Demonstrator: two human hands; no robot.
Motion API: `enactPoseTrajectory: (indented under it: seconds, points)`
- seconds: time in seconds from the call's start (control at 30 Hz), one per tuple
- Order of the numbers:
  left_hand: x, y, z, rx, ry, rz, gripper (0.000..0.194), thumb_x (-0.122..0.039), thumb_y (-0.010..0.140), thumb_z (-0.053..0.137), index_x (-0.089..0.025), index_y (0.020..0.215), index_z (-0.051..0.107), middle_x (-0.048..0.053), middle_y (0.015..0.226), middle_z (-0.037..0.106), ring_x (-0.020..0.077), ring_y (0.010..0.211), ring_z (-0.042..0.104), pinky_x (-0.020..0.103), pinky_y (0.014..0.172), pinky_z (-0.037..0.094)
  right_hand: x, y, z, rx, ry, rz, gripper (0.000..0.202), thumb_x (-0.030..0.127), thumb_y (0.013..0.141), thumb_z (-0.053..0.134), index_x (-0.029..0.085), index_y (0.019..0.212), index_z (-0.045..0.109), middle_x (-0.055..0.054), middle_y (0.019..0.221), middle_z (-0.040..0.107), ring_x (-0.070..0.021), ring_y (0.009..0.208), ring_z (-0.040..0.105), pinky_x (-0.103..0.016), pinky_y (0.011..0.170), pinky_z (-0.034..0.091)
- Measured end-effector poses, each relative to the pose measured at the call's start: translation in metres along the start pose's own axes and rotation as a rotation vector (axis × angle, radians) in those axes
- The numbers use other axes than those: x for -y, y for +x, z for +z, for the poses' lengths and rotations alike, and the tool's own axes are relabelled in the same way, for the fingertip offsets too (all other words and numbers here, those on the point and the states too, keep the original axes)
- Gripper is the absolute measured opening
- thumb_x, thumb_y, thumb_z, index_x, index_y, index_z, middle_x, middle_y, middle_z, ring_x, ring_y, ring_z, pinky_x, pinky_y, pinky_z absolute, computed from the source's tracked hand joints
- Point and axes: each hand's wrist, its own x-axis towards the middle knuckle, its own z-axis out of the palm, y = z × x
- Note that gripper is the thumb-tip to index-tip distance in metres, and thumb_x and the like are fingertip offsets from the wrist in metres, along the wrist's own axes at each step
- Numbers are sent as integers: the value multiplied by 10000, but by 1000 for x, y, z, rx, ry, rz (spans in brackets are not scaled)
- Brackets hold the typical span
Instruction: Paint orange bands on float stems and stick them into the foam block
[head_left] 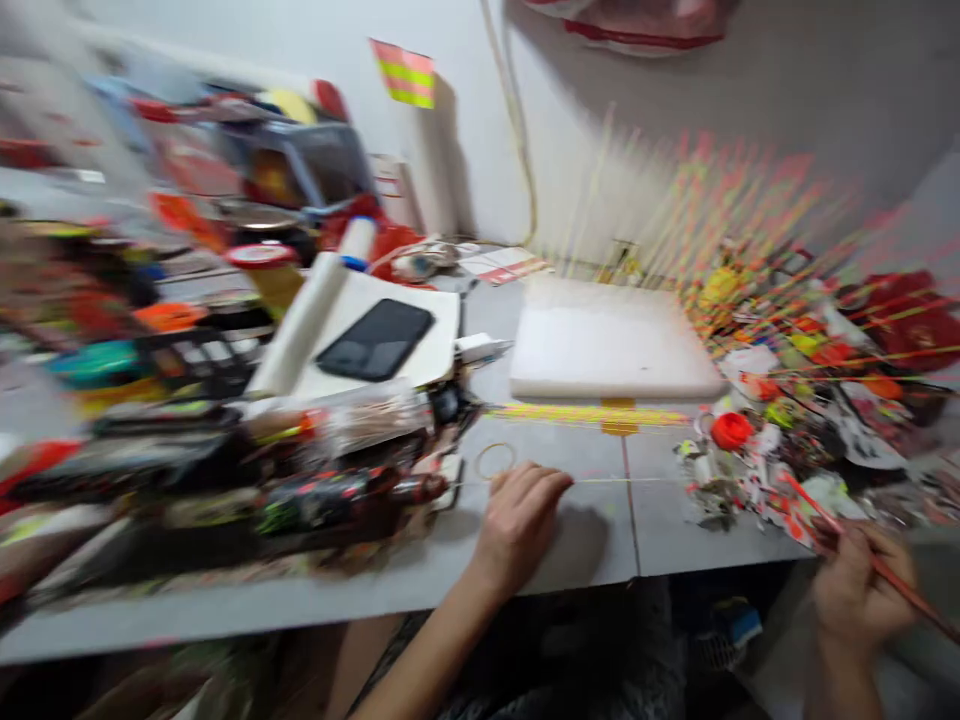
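My left hand (pixel 517 520) is over the grey table with its fingers closed together on a thin pale stick (pixel 622 480). The stick runs out to the right past the fingertips. On its left side a dark, paint-spotted rotary tool (pixel 337 500) lies in line with it, blurred. My right hand (pixel 866 580), at the lower right, is closed around a slim red-tipped paintbrush (pixel 896 585) held slantwise. A yellow ring (pixel 496 461) lies just beyond the left hand. Behind it a bundle of thin yellow and pink sticks (pixel 555 413) lies along a white foam block (pixel 615 340).
Many bright painted sticks (pixel 750 220) stand fanned out at the right, above paint-stained crumpled paper (pixel 757 450) and a small orange-red pot (pixel 730 431). A black phone (pixel 375 340) rests on white paper. Blurred jars and tools crowd the left.
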Motion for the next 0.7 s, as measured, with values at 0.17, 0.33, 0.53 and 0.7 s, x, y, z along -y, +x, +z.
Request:
enactPoseTrajectory:
  seconds: [0.17, 0.33, 0.53, 0.7]
  points:
    - [0, 12, 8, 1, 12, 10, 133, -125, 931, 554, -237, 964, 617, -16, 818, 721, 125, 728, 656, 287, 724, 432, 0, -28, 9, -17, -98, -54, 255, 444, 906, 666, 191, 915, 637, -75, 850, 679, -224, 701, 675, -343, 627, 549]
    - [-3, 15, 14, 9, 56, 77, 110, -143, 960, 528, -222, 966, 604, -11, 804, 703, 125, 716, 650, 278, 698, 421, -5, -54, 25, 24, -21, -95, 156, 319, 867, 732, 211, 917, 631, -46, 843, 704, -229, 762, 716, -360, 701, 597]
    - [6, 12, 15, 23, 108, 107, 115, -149, 963, 517, -219, 975, 606, -1, 813, 697, 138, 718, 650, 291, 719, 423, -2, -60, 41, 102, 54, -209, 90, 174, 891, 650, 241, 940, 616, -20, 796, 683, -200, 725, 697, -323, 625, 587]
    - [17, 6, 12, 56, 162, 109, 152, -156, 936, 549, -250, 1027, 628, 10, 873, 710, 159, 745, 660, 310, 748, 432, 2, -58, 50, 124, 56, -257, 130, 134, 886, 619, 254, 932, 607, -11, 769, 659, -189, 686, 671, -321, 596, 570]
